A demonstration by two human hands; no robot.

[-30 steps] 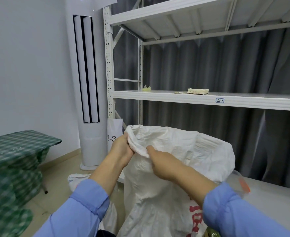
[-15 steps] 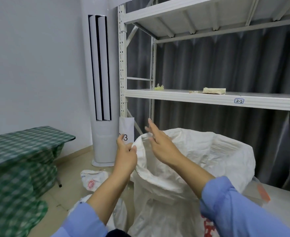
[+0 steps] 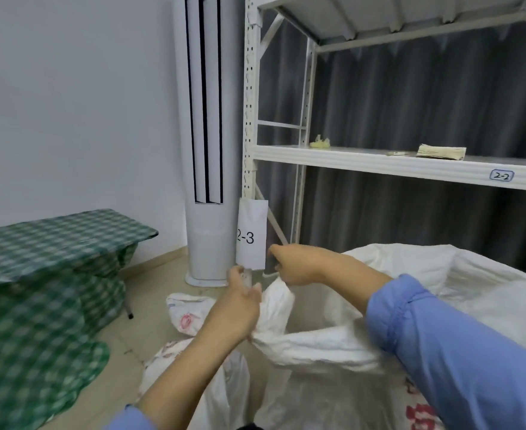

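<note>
Both hands are on the mouth of the white sack [image 3: 317, 342], which stands right in front of the person at the foot of the rack. The left hand [image 3: 237, 311] has its fingers curled round the bunched rim. The right hand [image 3: 299, 263] pinches the rim edge higher up.

Risk: the floppy weave slips from the pinch and the mouth collapses shut. The rack post [image 3: 251, 119] and its paper label [image 3: 251, 234] are just beside the knuckles and could snag. The small bags [image 3: 187, 315] on the floor crowd the feet. The checked table [image 3: 54, 237] is well apart.
</note>
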